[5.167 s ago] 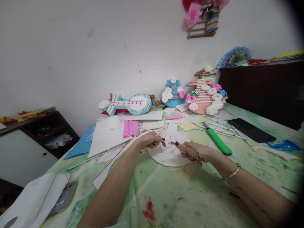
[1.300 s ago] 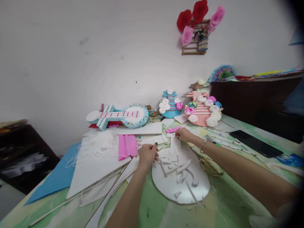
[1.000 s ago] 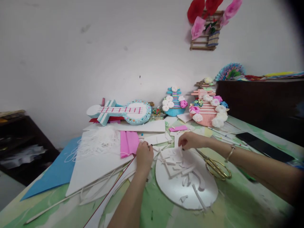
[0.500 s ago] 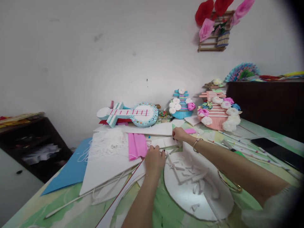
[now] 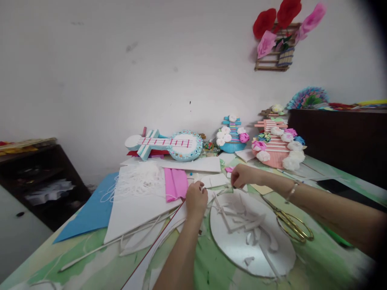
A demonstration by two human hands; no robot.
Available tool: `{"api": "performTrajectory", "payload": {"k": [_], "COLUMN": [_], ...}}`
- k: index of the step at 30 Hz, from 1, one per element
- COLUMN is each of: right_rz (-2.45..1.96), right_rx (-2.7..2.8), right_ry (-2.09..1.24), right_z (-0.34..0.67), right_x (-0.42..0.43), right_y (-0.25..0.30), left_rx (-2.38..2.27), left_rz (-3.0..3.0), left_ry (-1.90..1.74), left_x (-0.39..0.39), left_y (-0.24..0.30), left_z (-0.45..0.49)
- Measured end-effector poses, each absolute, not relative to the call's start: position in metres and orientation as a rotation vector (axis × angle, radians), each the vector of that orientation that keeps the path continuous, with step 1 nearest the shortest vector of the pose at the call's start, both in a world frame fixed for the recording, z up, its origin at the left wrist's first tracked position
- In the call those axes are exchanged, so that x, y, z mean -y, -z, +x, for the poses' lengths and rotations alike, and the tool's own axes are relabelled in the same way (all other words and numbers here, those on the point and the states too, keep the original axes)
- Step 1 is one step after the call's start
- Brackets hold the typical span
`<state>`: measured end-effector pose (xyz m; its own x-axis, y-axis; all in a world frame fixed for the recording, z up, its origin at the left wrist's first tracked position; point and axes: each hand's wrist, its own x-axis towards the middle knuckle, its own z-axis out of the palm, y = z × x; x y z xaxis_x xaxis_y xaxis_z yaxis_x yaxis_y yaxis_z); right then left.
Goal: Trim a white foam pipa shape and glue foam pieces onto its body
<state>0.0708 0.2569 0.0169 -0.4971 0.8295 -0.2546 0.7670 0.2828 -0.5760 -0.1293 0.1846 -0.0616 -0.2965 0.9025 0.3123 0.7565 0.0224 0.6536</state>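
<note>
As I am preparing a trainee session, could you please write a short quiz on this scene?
1. True or false: the gold scissors lie to the right of the white rounded board.
2. What colour is the folded sheet just right of the tangled white string? (a) green (b) pink (c) red
3. Which hand is nearer the scissors?

Key: 1. True. 2. b. 3. The right hand.

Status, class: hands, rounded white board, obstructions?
Left hand beside folded pink sheet; right hand near far end of rounded white board; grips unclear. Loose white scraps atop board.
</note>
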Motion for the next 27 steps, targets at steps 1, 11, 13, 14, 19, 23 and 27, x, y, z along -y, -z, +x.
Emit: {"api": "performTrajectory", "payload": {"k": [1,11,13,14,19,23,27], "right_rz": [-1.494,-1.776,-1.856,-1.881,-1.925,-1.972,-2.006], "right_rx": [2.467,2.36,2.319,2.308,2.351,2.342,2.325], "right_ry": [-1.071,-0.588,-0.444,-0.387,-0.255,-0.183,-0.145], "right_z": [0.078,0.09,0.083,0.079,0.063,0.056,0.043], "right_x": [-0.247,-0.301,-0.324,-0.333,-0.368,-0.395,-0.417], "right_y": [-0.019,-0.012,-0.004,0.0,0.02,0.021,0.026], "left_rx": [-2.071,-1.97,-1.981,-1.984,-1.991,-1.998,-1.999], "left_rz": [1.746,1.833,1.84,1.842,1.84,1.837,1.829], "left_ry": [-1.128,-1.019,-1.015,-1.014,-1.014,-1.033,-1.024], "left_x": [-0.185,-0.182,-0.182,-0.183,-0.183,-0.182,-0.181], "left_y": [0.061,0.061,0.062,0.062,0.064,0.065,0.064], "left_z": [-0.129,-0.125,-0.126,-0.126,-0.126,-0.125,-0.124]}}
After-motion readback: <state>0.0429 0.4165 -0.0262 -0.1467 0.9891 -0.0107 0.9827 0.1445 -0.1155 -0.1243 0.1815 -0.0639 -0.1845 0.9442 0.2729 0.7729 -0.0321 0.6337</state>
